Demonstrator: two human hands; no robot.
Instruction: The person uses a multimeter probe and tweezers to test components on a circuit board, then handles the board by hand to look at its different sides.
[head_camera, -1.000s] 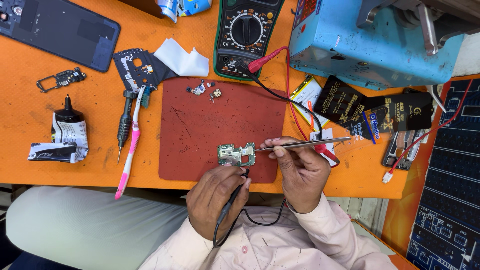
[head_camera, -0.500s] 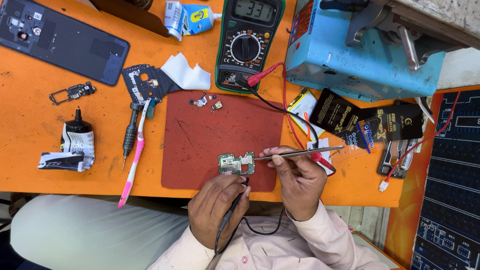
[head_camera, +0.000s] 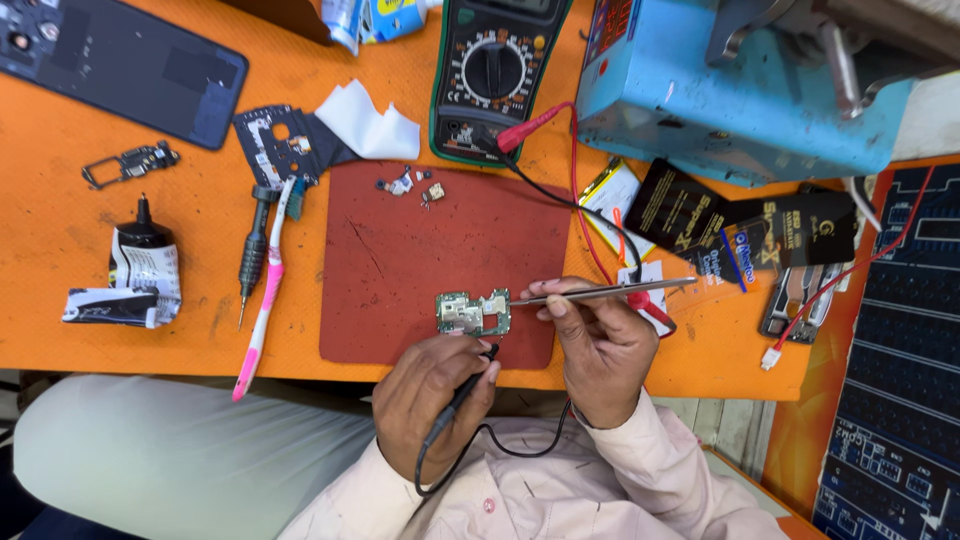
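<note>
The right hand (head_camera: 600, 345) pinches a pair of metal tweezers (head_camera: 600, 292) between thumb and fingers, closed on them, and their tips meet the right edge of a small green circuit board (head_camera: 473, 313). The left hand (head_camera: 430, 395) is closed round a black probe (head_camera: 462, 390), whose tip points up at the board's lower edge; a thin black lead (head_camera: 500, 445) loops from it across the person's shirt.

The board lies near the lower edge of a dark red work mat (head_camera: 400, 250), which serves as landmark for the rest. At the mat's upper edge sit a few tiny loose parts (head_camera: 408, 185). Just above the mat stands a dark multimeter with a round dial (head_camera: 492, 75), a red plug (head_camera: 525, 128) in its socket. To the mat's right lie flat black packets with gold print (head_camera: 690, 205), a pale yellow-edged packet (head_camera: 612, 195) beside them, and a clear blue-labelled sleeve (head_camera: 745, 262). Above those, a light blue metal box (head_camera: 720, 90).

Left of the mat lie a pink toothbrush (head_camera: 262, 300) and a black screwdriver (head_camera: 252, 250), touching side by side. Further left is a crumpled black-and-white tube with a black nozzle (head_camera: 135, 280). Up and left of the mat, a white tissue (head_camera: 368, 125), a dark phone frame piece (head_camera: 278, 140) and a dark phone back (head_camera: 120, 60) rest on the orange table (head_camera: 60, 210).
</note>
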